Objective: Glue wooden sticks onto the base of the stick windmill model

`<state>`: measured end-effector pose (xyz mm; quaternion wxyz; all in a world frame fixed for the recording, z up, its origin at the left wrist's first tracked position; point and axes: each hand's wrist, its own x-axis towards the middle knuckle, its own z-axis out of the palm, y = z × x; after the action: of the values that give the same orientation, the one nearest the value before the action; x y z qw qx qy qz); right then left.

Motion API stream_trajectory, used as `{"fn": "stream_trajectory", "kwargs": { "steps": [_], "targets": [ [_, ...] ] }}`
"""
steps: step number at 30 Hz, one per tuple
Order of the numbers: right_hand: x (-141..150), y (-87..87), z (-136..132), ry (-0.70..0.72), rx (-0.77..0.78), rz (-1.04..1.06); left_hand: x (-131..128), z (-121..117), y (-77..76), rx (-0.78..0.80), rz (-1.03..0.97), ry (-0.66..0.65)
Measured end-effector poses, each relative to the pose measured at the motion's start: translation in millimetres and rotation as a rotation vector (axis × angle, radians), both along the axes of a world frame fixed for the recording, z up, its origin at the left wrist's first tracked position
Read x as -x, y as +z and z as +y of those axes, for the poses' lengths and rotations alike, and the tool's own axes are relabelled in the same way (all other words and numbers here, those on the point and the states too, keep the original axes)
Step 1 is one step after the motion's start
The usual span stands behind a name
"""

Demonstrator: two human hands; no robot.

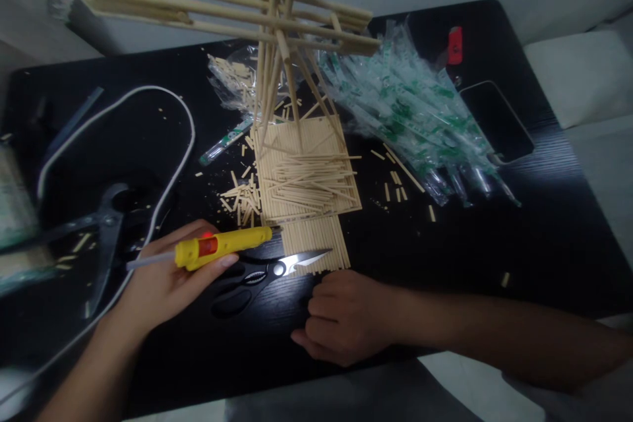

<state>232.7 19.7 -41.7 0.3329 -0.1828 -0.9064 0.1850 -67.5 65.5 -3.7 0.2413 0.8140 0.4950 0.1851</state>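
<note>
My left hand [173, 277] is wrapped round a yellow glue gun [222, 246] with a red switch. A pale glue stick pokes out of its back, and its nozzle points right, at the near edge of a stick-built base [310, 135]. On that base lie many loose thin wooden sticks [316, 181], and a tall frame of sticks [277, 26] rises from its far part. My right hand [349, 316] rests curled in a fist on the table, nothing visible in it. Between my hands, black-handled scissors [262, 275] lie with their blades over a strip of sticks [321, 237].
Green-printed clear wrappers [395, 99] lie at the back right, beside a phone [497, 120] and a red object [455, 46]. A white cable [190, 122] loops on the left near dark pliers-like cutters [106, 224]. Cut stick pieces [242, 198] are scattered on the black table [469, 257].
</note>
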Motion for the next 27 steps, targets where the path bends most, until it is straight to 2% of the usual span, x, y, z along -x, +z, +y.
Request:
{"fn": "stream_trajectory", "kwargs": {
  "steps": [27],
  "targets": [
    [-1.1, 3.8, 2.8, -0.006, 0.037, 0.01, 2.3, 0.4, -2.4, 0.042, 0.003, 0.016]
  ]
}}
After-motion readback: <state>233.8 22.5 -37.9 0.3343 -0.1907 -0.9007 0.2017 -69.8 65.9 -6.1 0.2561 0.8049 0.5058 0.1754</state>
